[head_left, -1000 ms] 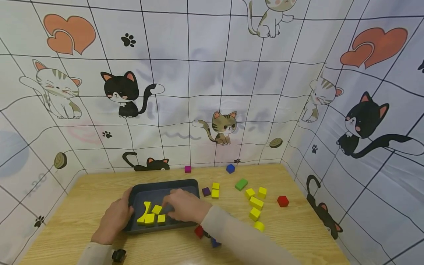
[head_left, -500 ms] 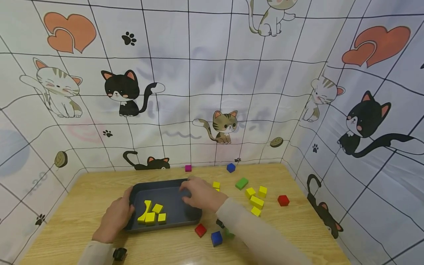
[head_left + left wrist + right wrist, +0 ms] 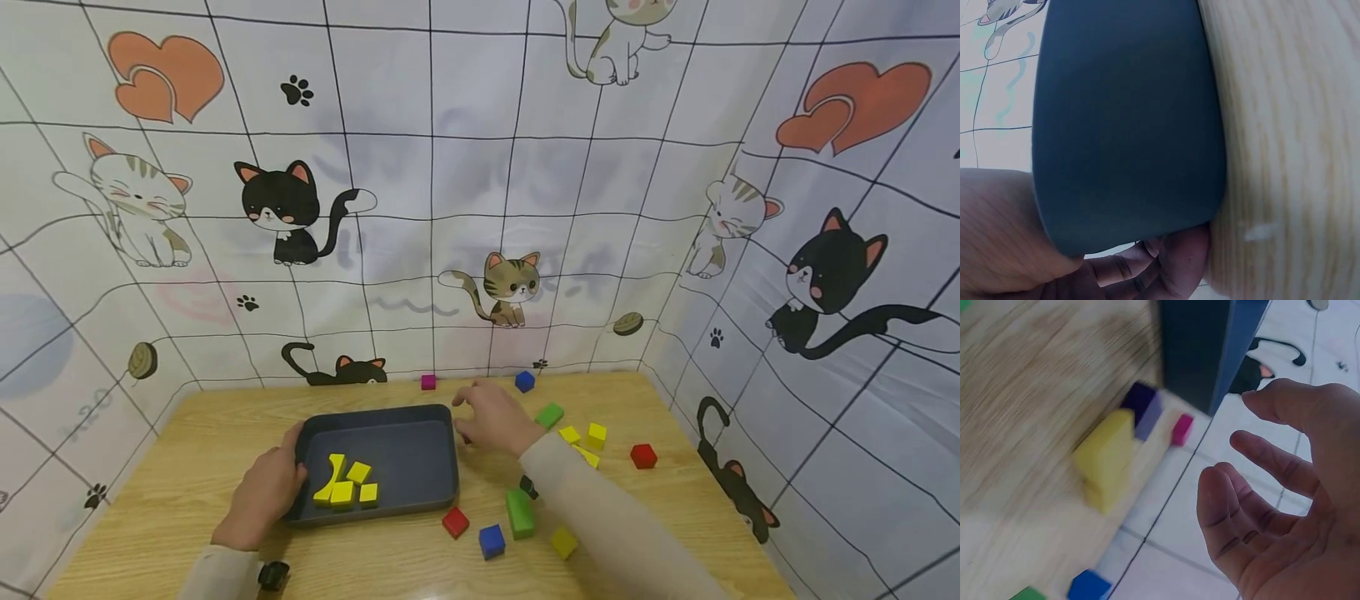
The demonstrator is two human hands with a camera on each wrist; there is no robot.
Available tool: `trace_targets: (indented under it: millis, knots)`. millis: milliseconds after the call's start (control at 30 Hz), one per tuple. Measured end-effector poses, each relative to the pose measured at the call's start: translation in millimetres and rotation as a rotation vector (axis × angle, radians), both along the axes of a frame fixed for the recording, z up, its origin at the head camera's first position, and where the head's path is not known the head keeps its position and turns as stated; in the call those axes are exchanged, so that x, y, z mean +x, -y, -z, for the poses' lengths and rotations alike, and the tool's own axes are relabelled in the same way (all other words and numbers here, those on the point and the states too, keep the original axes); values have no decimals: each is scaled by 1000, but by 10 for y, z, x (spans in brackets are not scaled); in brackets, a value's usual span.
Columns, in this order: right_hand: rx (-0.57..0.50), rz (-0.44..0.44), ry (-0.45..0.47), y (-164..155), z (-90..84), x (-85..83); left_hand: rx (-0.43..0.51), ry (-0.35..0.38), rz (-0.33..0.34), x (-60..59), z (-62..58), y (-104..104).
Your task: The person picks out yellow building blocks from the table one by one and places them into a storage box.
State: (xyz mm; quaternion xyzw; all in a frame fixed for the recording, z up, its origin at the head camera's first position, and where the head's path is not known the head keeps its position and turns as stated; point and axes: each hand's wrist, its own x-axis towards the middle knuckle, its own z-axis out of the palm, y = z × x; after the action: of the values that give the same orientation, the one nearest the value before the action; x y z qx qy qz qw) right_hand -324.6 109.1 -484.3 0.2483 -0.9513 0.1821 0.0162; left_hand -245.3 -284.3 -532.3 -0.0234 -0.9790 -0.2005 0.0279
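Note:
My left hand [image 3: 262, 492] grips the left end of a dark grey tray [image 3: 412, 462]; in the left wrist view its fingers bend against the tray's end [image 3: 1129, 137]. Inside the tray, toward the front left, lie several yellow blocks, among them an arch-shaped block [image 3: 331, 481] and a cube [image 3: 342, 496]. My right hand [image 3: 495, 418] is raised just past the tray's right edge, fingers apart and loosely bent, holding nothing. In the right wrist view, yellow blocks [image 3: 1107, 453] and a purple cube [image 3: 1142, 409] lie near it; the head view hides them behind this hand.
Front right of the tray are a red block [image 3: 455, 522], a blue cube [image 3: 492, 542], a green block [image 3: 520, 513] and a yellow block [image 3: 564, 542]. Farther right are more yellow blocks [image 3: 596, 435] and a red one [image 3: 643, 456]. A magenta cube [image 3: 428, 382] and blue block [image 3: 525, 382] sit at the back.
My right hand has moved right and back, from among the yellow blocks in the tray to beyond its right edge. The left hand has stayed at the tray's left end.

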Motion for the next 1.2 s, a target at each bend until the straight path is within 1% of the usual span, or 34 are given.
trace_targets:
  millis: [133,333,467,633,767,867,1000,1200]
  knots:
    - [-5,22,-13,-130,72,-75,2,4,-2,4,5,-6]
    - [-40,44,57,-261,182,-138,0,4,-6,19,16,-17]
    - [-45,44,77,-292,235,-169,-1,-3,-6,19,18,-30]
    - [-55,53,77,-288,241,-192,0,-18,-7,13,9,-43]
    - [-39,74,69,-272,231,-197,-2,-16,-4,11,-8,-47]
    - [-26,98,79,-261,218,-193,-5,-12,-5,9,-19,-49]
    - [-34,119,99,-253,215,-192,-6,-12,-8,11,-18,-43]
    - [-46,112,102,-257,250,-236,-4,-15,-9,9,4,-25]
